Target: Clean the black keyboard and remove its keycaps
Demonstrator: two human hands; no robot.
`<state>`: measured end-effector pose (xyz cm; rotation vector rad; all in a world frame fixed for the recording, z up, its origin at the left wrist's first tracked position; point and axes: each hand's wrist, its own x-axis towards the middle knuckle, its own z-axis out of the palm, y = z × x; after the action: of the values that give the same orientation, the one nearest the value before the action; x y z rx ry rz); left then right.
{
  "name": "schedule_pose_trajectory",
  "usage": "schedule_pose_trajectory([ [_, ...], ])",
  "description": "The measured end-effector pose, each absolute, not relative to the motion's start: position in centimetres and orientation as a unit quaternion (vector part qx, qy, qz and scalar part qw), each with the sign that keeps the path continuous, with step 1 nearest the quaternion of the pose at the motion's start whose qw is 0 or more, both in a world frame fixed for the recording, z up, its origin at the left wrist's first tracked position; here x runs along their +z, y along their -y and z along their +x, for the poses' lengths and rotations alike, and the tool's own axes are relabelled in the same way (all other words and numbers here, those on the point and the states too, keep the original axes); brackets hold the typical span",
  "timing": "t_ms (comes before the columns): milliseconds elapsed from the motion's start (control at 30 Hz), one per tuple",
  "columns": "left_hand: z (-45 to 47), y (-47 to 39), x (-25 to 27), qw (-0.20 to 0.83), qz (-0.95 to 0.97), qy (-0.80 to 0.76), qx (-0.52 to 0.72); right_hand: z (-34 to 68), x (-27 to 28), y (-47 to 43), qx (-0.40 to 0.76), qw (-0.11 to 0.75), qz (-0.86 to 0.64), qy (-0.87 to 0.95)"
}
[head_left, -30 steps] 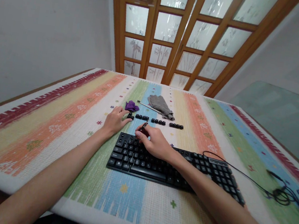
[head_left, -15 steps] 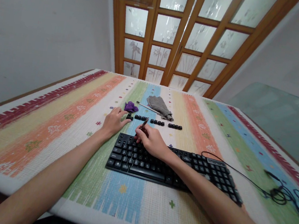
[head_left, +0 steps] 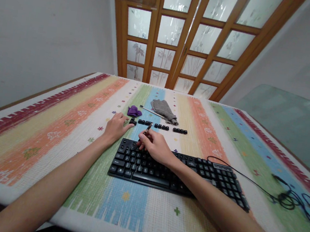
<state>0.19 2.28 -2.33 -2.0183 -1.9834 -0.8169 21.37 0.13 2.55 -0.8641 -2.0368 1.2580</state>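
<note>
A black computer keyboard (head_left: 152,179) lies on the striped tablecloth in front of me. My right hand (head_left: 156,146) is over its upper left part, closed around a slim, dark, pen-like tool (head_left: 149,127) that points up and away; its lower end is hidden by my fingers. Further back, loose black keycaps (head_left: 161,126) lie in a row of small groups. At the row's left end my left hand (head_left: 115,128) rests on the cloth, thumb and forefinger apart beside a small cluster of keycaps (head_left: 133,121). Whether the fingertips touch them I cannot tell.
A crumpled purple cloth (head_left: 134,111), a thin white stick with a dark end (head_left: 152,111) and a grey cloth (head_left: 165,110) lie behind the keycaps. The keyboard's cable (head_left: 286,200) is coiled on the right. Wooden doors with glass panes (head_left: 170,30) stand beyond the table.
The whole view has shifted slightly. Both hands keep nearly the same places, the right still holding the pen-like tool over the keyboard.
</note>
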Motion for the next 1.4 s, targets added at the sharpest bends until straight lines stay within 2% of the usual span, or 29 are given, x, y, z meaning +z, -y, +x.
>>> schedule_pose_trajectory([
  [233, 0.1, -2.5, -2.4, 0.061, -0.690, 0.666, -0.275, 21.5, 2.6, 0.2, 0.454, 0.302, -0.334, 0.769],
  [433, -0.1, -2.7, -2.4, 0.043, -0.695, 0.661, -0.279, 21.9, 3.4, 1.1, 0.291, 0.283, -0.261, 0.876],
  [533, -0.2, -2.7, -2.4, 0.041, -0.698, 0.657, -0.281, 21.8, 3.6, 1.2, 0.257, 0.272, -0.252, 0.892],
  [667, -0.3, -2.7, -2.4, 0.041, -0.699, 0.655, -0.284, 21.6, 3.7, 0.6, 0.285, 0.272, -0.272, 0.878],
  [867, -0.3, -2.7, -2.5, 0.034, -0.701, 0.654, -0.283, 21.4, 3.0, -0.7, 0.441, 0.288, -0.320, 0.788],
  [1000, -0.2, -2.7, -2.5, 0.031, -0.702, 0.655, -0.276, 21.5, 2.2, -1.1, 0.492, 0.284, -0.340, 0.749],
  [1133, -0.2, -2.7, -2.4, 0.033, -0.703, 0.654, -0.277, 21.8, 2.2, -0.6, 0.477, 0.290, -0.336, 0.758],
  [1400, -0.1, -2.6, -2.4, 0.034, -0.703, 0.656, -0.274, 21.8, 3.1, 0.9, 0.348, 0.296, -0.296, 0.839],
])
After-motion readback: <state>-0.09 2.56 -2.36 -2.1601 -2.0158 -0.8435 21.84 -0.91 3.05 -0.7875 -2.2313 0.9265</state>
